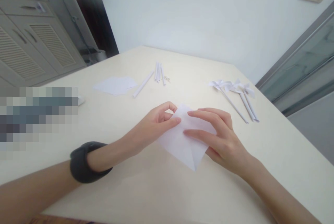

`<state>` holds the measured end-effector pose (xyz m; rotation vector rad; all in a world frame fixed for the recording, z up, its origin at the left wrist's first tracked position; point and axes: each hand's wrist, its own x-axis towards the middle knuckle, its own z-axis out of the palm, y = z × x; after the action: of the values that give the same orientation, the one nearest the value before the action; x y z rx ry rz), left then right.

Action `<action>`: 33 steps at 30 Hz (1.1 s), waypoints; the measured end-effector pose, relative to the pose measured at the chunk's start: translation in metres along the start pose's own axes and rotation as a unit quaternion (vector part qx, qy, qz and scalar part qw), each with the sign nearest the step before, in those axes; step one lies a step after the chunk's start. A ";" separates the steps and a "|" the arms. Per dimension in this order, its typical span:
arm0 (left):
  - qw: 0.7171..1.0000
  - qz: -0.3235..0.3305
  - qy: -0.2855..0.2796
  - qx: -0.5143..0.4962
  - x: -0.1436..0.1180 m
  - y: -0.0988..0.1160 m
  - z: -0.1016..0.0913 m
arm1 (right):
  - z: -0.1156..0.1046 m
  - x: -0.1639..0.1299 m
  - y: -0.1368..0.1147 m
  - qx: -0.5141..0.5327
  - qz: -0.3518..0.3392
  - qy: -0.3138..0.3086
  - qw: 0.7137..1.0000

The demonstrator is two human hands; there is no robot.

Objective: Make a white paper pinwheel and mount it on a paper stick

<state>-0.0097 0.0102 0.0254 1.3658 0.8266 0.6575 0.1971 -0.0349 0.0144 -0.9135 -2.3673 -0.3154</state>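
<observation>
A white square sheet of paper with crease lines is held just over the table, one corner pointing toward me. My left hand, with a black band on its wrist, pinches the sheet's left edge near the far corner, thumb on top. My right hand grips the right side, two fingers lying across the top of the paper and others beneath it. The undersides of the fingers behind the sheet are hidden.
On the white table lie a pile of paper sheets, a paper tube, several thin paper rolls and small wire-like bits. Paper pinwheels on sticks lie at right. A wall borders the far edge.
</observation>
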 end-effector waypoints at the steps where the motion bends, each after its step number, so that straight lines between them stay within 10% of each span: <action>1: 1.000 -0.003 -0.006 -0.004 0.000 0.001 0.000 | 0.000 0.000 0.000 0.000 0.002 0.005 1.000; 33: 0.990 0.083 -0.011 0.118 -0.005 0.002 0.006 | 0.000 0.004 -0.011 0.117 0.079 -0.012 0.990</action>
<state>-0.0075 0.0035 0.0282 1.6664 0.7970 0.6886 0.1869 -0.0409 0.0171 -0.9869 -2.2779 0.0354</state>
